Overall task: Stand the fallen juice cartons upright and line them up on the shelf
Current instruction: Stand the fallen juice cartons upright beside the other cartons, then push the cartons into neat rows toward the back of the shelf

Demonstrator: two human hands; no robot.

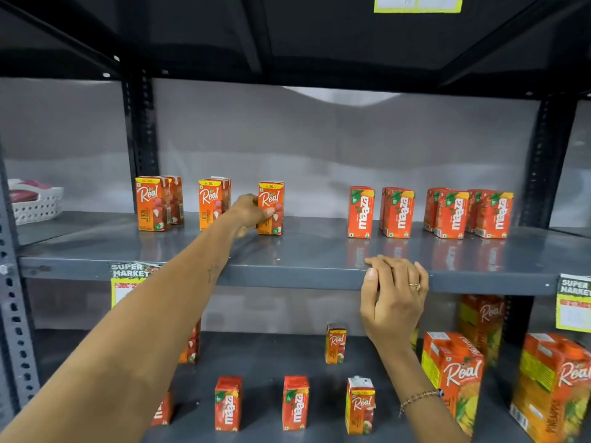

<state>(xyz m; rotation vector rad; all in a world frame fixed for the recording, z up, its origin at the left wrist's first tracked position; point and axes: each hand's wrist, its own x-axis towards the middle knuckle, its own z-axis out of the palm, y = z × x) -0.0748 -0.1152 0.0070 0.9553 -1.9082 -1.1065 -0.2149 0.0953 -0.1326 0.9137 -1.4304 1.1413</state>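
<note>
Left hand (248, 214) grips upright Real litchi carton (271, 207) on grey metal shelf (303, 251); right hand (395, 292) holds its front edge, Maaza cartons (396, 212) beyond.

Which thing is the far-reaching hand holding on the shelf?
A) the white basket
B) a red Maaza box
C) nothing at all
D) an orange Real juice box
D: the left hand grips an upright Real carton on the middle shelf, while the Maaza cartons stand untouched farther right.
</note>
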